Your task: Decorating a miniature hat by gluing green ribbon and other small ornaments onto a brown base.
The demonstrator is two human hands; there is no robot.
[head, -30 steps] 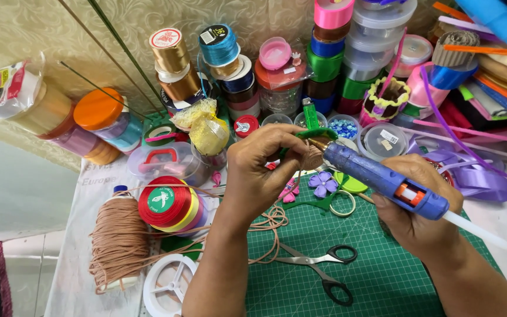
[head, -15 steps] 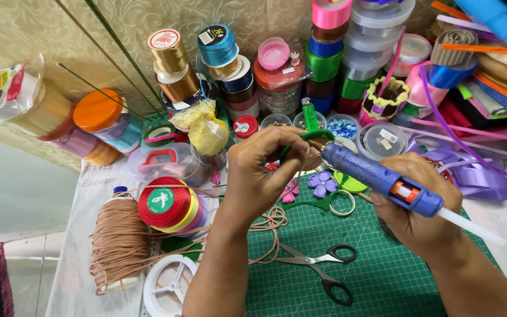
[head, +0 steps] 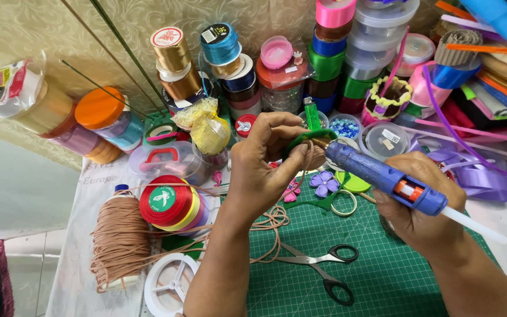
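While the left hand (head: 262, 170) pinches a small green piece (head: 307, 140) wrapped in tan cord (head: 271, 220), the right hand (head: 421, 202) is clenched on a blue glue gun (head: 382, 176), its nozzle apparently touching that piece. Both hover above the green mat (head: 382, 276). Scissors (head: 324, 267) lie on the mat, below the hands; a cord spool (head: 118, 240) stands left of it.

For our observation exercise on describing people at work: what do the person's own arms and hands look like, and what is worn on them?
Both forearms are bare, with no sleeves in view. The left hand and right hand wear no gloves, and no rings, watch or bracelets can be seen.
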